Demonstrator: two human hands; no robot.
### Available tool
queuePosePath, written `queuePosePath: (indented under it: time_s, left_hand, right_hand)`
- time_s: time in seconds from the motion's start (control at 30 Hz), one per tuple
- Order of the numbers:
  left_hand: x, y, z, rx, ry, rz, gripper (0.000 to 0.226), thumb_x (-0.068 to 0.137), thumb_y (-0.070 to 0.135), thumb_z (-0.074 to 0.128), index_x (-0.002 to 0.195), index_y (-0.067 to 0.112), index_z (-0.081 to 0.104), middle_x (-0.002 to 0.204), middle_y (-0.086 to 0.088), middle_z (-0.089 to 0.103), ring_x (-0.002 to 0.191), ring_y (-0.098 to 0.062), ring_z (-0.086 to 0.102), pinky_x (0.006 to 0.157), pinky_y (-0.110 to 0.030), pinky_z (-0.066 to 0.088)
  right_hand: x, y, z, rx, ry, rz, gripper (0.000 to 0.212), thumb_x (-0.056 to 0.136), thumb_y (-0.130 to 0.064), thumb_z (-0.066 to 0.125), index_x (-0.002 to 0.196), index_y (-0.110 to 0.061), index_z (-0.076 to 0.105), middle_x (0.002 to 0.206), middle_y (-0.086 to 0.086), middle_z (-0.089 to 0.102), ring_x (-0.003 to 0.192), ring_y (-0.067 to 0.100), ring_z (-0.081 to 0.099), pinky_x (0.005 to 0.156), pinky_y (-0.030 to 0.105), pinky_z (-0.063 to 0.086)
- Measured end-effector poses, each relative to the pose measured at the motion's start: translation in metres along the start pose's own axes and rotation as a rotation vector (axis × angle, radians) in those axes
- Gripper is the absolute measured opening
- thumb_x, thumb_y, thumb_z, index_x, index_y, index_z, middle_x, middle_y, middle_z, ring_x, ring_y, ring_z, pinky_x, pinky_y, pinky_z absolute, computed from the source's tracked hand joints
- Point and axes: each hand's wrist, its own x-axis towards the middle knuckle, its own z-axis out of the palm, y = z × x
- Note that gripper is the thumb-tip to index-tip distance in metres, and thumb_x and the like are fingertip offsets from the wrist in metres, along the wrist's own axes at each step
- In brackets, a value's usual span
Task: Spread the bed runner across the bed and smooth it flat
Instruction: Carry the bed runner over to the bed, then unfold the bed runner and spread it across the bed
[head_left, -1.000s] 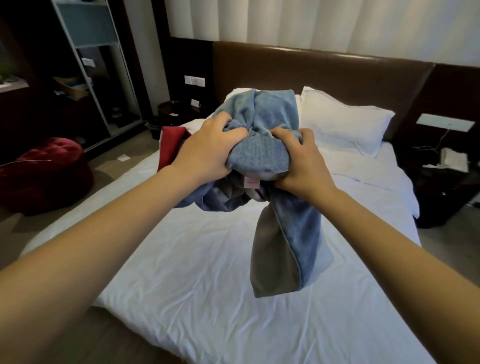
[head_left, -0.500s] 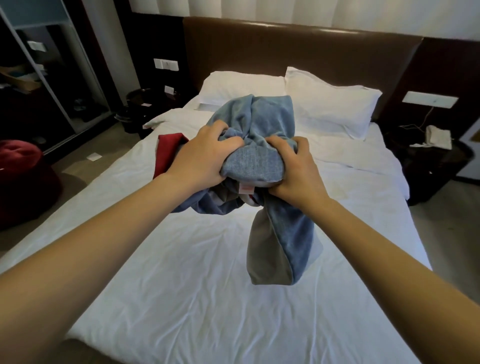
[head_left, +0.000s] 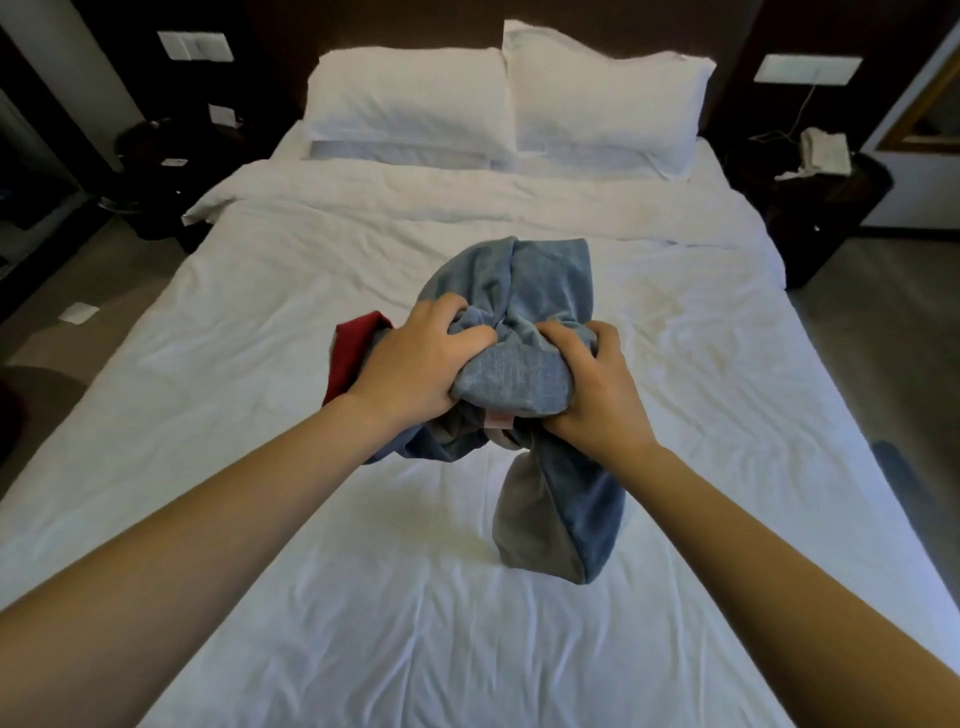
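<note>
Both hands are closed on the bundle: our left hand (head_left: 415, 364) clamps its fingers over the upper left of the runner (head_left: 519, 332), and our right hand (head_left: 597, 387) grips the right side, thumb on top. The runner is a bunched blue wad held above the middle of the bed (head_left: 260, 415), clear of the sheet. One tail (head_left: 561, 519), blue on one face and grey on the other, hangs below the right hand; its tip looks to be at or just above the sheet, though we cannot tell if it touches. A red part (head_left: 350, 358) shows behind the left hand, probably the runner's other end or lining.

To do this step well, we judge we should find the two short ends before letting anything drop. Shaking the wad loose blind would likely leave twists. Better to keep one hand fast, let the other work along an edge to a corner, then draw the hands apart toward the bed's sides so the cloth opens across its width.

There is plenty of room. The sheet is bare from the near edge up to the folded duvet (head_left: 467, 192) and pillows (head_left: 509, 98), with only light wrinkles. Both long edges of the bed are in view, with floor beyond each, so the ends can hang evenly. The nightstands (head_left: 821, 208) stand well apart from where we work.
</note>
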Motion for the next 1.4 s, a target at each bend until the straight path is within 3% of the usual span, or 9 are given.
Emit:
queuePosePath:
  time_s: [0.17,0.5,0.67,0.93,1.2,1.4]
  left_hand:
    - [-0.007,-0.01,0.057,-0.051,-0.097,0.038,0.044,0.08,0.021,0.068,0.122,0.017,0.057,0.121,-0.016,0.048,0.106,-0.037,0.046,0.061,-0.044,0.052]
    - [-0.023,-0.002,0.165,-0.114,-0.227,0.047,0.042,0.08,0.019,0.07,0.121,0.013,0.06,0.121,-0.019,0.051,0.106,-0.038,0.048,0.062,-0.044,0.053]
    - [-0.034,0.007,0.216,-0.136,-0.301,0.038,0.046,0.071,0.012,0.078,0.114,0.009,0.063,0.117,-0.024,0.054,0.102,-0.044,0.053,0.054,-0.044,0.054]
    - [-0.07,0.017,0.307,-0.126,-0.43,0.01,0.046,0.069,0.016,0.079,0.112,0.015,0.063,0.113,-0.018,0.056,0.096,-0.039,0.055,0.052,-0.038,0.053]
    - [-0.103,0.025,0.372,-0.08,-0.527,-0.143,0.061,0.067,0.036,0.072,0.123,0.017,0.055,0.133,-0.02,0.045,0.114,-0.044,0.045,0.086,-0.055,0.046]
    - [-0.101,0.027,0.408,0.031,-0.654,-0.219,0.085,0.07,0.053,0.062,0.142,0.03,0.024,0.152,-0.013,0.013,0.135,-0.041,0.017,0.107,-0.055,0.027]
  right_hand:
    - [-0.026,0.026,0.045,0.02,-0.054,0.124,0.081,0.066,-0.041,0.08,0.136,-0.028,0.042,0.137,0.01,0.031,0.114,0.031,0.048,0.097,0.039,0.047]
    - [-0.073,0.09,0.111,0.045,-0.186,0.266,0.075,0.072,-0.043,0.076,0.137,-0.028,0.042,0.138,0.012,0.034,0.114,0.036,0.048,0.093,0.047,0.048]
    - [-0.095,0.123,0.141,0.005,-0.277,0.299,0.074,0.073,-0.041,0.075,0.139,-0.023,0.044,0.137,0.015,0.034,0.116,0.036,0.047,0.091,0.047,0.05]
    - [-0.142,0.162,0.196,-0.121,-0.522,0.413,0.073,0.08,-0.029,0.067,0.144,-0.034,0.031,0.145,0.012,0.022,0.124,0.038,0.038,0.082,0.046,0.053]
    - [-0.167,0.18,0.24,-0.269,-0.693,0.482,0.085,0.088,-0.021,0.061,0.148,-0.044,0.004,0.156,0.012,-0.002,0.137,0.038,0.019,0.099,0.046,0.044]
    - [-0.161,0.193,0.26,-0.295,-0.693,0.486,0.083,0.093,-0.019,0.055,0.148,-0.046,-0.001,0.156,0.013,-0.004,0.132,0.038,0.026,0.095,0.043,0.047]
